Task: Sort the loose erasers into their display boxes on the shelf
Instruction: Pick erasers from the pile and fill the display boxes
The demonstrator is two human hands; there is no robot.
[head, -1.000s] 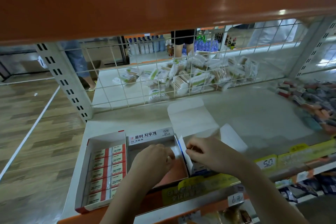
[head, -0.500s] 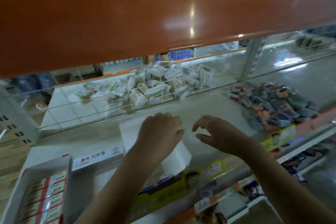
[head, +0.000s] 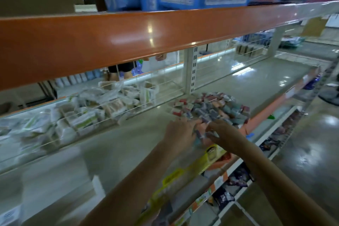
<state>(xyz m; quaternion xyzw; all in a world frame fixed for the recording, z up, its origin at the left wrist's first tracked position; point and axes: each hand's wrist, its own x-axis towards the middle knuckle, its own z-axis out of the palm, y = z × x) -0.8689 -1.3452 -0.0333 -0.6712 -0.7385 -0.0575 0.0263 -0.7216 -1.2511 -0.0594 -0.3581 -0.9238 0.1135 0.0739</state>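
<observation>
On shelf (head: 229, 86), past both hands: erasers (head: 211, 110) lying heaped. Left hand (head: 180, 132) and right hand (head: 223, 131) are reaching side by side into its near edge; grip blurred, cannot tell.

Both hands, left hand (head: 180, 132) and right hand (head: 222, 132), reach into the near edge of the eraser pile (head: 211, 109).

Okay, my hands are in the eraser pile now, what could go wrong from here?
The pile of loose erasers reaches the shelf's front edge, so raking with your left hand and right hand could knock some off. The colours are mixed, so a rushed handful may mix kinds.
</observation>
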